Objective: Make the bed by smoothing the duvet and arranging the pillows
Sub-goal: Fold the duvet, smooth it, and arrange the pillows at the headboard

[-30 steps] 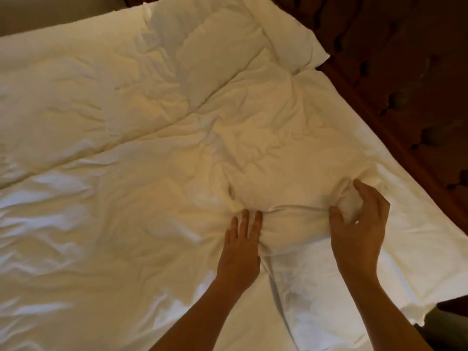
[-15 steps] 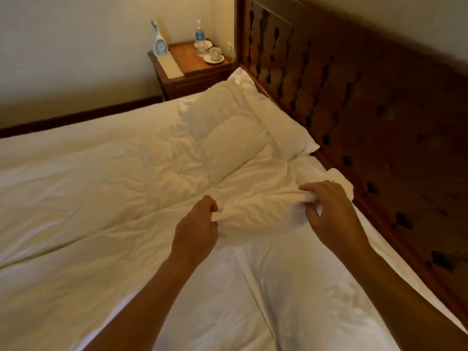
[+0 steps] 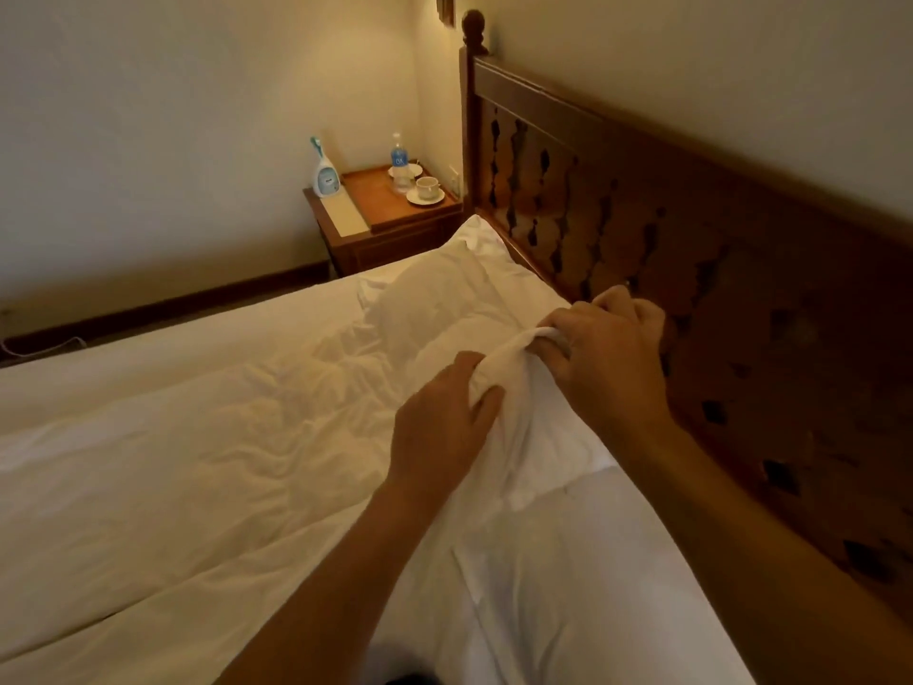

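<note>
I see open duvet (image 3: pixel 207 467) surface from 7 to 10 o'clock; a hand can pass freely there. At 3 o'clock the carved wooden headboard (image 3: pixel 691 249) bounds the bed and blocks travel on that side. My right hand (image 3: pixel 610 360) sits just beside it, leaving little room between. At 12 o'clock a pillow (image 3: pixel 444 294) lies against the headboard and rises above the duvet. Beyond it, the nightstand (image 3: pixel 390 229) carries a bottle (image 3: pixel 399 163), a cup on a saucer (image 3: pixel 426 189) and a white clock-like object (image 3: pixel 324 176). My left hand (image 3: pixel 439 427) occupies the centre.
</note>
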The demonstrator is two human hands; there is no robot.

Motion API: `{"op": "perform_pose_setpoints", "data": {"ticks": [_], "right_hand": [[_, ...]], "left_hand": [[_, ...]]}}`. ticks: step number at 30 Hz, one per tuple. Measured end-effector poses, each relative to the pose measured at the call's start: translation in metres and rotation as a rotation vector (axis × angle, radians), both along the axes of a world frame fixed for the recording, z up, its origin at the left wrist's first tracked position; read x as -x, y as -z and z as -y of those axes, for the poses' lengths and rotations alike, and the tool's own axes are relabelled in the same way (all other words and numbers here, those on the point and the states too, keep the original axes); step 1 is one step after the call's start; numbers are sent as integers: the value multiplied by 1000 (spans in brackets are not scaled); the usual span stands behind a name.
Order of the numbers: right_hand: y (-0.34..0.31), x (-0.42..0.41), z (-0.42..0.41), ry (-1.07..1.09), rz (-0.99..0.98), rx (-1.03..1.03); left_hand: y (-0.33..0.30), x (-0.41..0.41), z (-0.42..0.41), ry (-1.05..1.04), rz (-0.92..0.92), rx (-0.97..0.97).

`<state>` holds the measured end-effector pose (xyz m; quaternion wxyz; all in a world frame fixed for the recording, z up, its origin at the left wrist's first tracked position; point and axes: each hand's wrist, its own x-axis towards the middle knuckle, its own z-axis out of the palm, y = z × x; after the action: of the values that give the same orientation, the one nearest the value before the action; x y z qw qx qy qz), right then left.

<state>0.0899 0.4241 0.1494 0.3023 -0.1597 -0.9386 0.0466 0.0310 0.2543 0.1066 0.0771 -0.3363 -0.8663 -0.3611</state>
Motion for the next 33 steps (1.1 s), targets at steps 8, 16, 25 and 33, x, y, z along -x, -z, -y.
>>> {"op": "perform_pose_setpoints", "data": {"ticks": [8,16,25,33], "right_hand": [[36,123,-36,86,33,135],[72,223,-47,75,122,892],[103,316,-97,185,270,1053],[136,380,-129,219,500,1066]], "left_hand": [[23,163,-27,61,-27,94],[57,293,-35,5,17,151],[84,432,-106,20,-22,252],[131,515,-159,-81,172,307]]}}
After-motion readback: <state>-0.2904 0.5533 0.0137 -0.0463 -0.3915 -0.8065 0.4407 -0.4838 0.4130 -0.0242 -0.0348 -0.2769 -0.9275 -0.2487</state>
